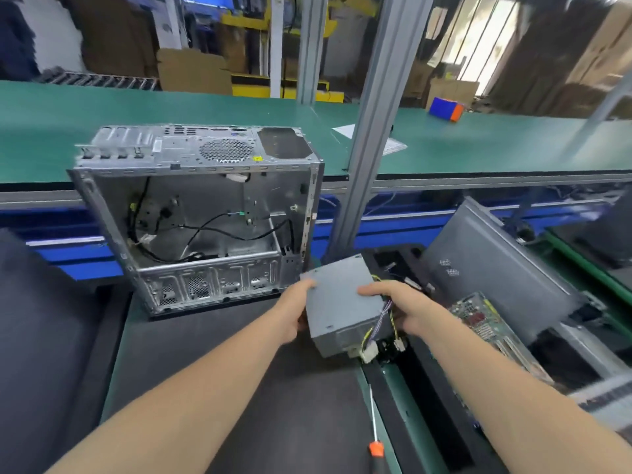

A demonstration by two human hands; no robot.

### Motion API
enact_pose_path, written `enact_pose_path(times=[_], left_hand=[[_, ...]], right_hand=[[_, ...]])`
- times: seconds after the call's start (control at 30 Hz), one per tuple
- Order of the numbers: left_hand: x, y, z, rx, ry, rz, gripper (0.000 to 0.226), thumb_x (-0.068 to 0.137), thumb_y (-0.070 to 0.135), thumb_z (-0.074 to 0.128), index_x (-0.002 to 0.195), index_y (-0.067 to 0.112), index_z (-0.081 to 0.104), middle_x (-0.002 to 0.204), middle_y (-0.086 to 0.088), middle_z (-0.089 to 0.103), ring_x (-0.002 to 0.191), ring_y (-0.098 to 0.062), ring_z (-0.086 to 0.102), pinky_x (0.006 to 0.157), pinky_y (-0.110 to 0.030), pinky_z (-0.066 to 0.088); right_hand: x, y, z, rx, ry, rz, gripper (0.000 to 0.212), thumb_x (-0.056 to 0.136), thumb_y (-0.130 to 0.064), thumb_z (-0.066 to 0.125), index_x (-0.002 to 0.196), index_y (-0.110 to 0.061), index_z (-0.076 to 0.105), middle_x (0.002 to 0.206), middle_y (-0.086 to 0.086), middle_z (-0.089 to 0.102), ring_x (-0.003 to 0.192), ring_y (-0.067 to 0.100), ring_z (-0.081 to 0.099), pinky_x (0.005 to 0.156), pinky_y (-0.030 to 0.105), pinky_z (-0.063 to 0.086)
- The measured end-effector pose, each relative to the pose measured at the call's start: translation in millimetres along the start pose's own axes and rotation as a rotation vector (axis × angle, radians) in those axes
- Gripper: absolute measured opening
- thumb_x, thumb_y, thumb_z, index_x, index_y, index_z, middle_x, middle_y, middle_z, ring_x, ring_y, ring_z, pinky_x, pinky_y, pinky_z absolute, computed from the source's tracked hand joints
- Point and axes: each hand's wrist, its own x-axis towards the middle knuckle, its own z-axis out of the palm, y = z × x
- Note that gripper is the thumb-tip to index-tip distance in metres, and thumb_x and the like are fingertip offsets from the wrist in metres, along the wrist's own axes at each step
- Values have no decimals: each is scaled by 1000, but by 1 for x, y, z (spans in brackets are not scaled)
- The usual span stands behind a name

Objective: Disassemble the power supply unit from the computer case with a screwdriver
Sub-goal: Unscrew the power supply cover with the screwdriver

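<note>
The grey power supply unit (pixel 337 302) is out of the case and held in the air to the case's right. My left hand (pixel 295 309) grips its left edge, and my right hand (pixel 400 307) grips its right side, where a bundle of yellow, purple and white cables with white connectors (pixel 371 350) hangs down. The open silver computer case (pixel 198 217) stands on the dark mat, its inside showing only loose black cables. A screwdriver (pixel 375 429) with an orange and black handle lies on the mat below my arms.
A grey side panel (pixel 492 268) leans at the right, with a green circuit board (pixel 482 319) in front of it. An aluminium post (pixel 372 121) rises behind the case. A blue and orange box (pixel 446 109) sits on the green bench behind.
</note>
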Motion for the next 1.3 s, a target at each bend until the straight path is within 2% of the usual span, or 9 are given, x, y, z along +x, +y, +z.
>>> enact_pose_path(times=[0.07,0.2,0.37,0.47,0.57,0.8,0.93,1.07,1.3], left_hand=[[-10,-19,-24,14,70,-19,24,101,21,57,121,12,63,103,-10,74,90,-28,72,81,-41,61],[-41,-56,-88,147,217,-18,30,101,17,48,130,11,55,119,-15,67,104,-36,69,91,-52,61],[-80,-79,-170,136,339,22,27,96,12,48,119,15,63,116,-13,69,101,-35,70,89,-52,62],[-102,-87,-203,137,409,52,20,97,15,49,111,20,63,117,-11,68,102,-34,69,91,-51,61],[-113,-97,-227,118,430,81,26,98,16,52,121,19,64,120,-10,68,104,-34,68,94,-51,59],[-118,-111,-237,56,361,151,35,106,23,53,141,24,57,133,-4,66,117,-31,66,101,-51,56],[-115,-111,-236,85,373,171,34,106,20,50,139,23,58,132,-2,67,118,-30,65,104,-51,54],[-111,-109,-236,59,406,137,32,105,14,50,133,24,62,124,-1,70,111,-28,69,98,-49,58],[-108,-96,-236,-93,378,-8,20,103,29,54,108,22,72,106,-5,77,88,-25,74,66,-35,60]], right_hand=[[-8,23,28,-28,-47,32,44,72,-21,85,114,-9,79,119,16,75,112,40,70,105,53,52],[-18,68,95,-34,-105,88,47,63,-27,91,108,-13,82,120,13,75,110,34,70,113,48,44],[-27,107,179,65,-233,100,53,70,-21,90,119,-12,73,114,13,77,102,31,76,86,44,63],[-33,125,220,121,-239,97,78,64,-21,94,132,-13,56,115,10,71,104,32,71,100,59,54],[-39,136,243,114,-256,76,84,63,-25,95,134,-15,51,101,13,61,94,28,63,100,50,54],[-35,127,235,-46,-323,149,56,75,-33,91,125,-21,69,124,9,73,117,31,70,100,51,56],[-20,127,217,9,-287,221,53,81,-41,87,126,-18,70,90,3,62,74,22,63,67,32,58],[3,123,196,-128,-147,125,40,93,-25,77,130,-13,68,84,0,50,52,9,30,42,21,31],[17,108,194,-238,-255,134,67,71,-59,89,120,-18,69,103,14,69,78,29,75,73,38,63]])
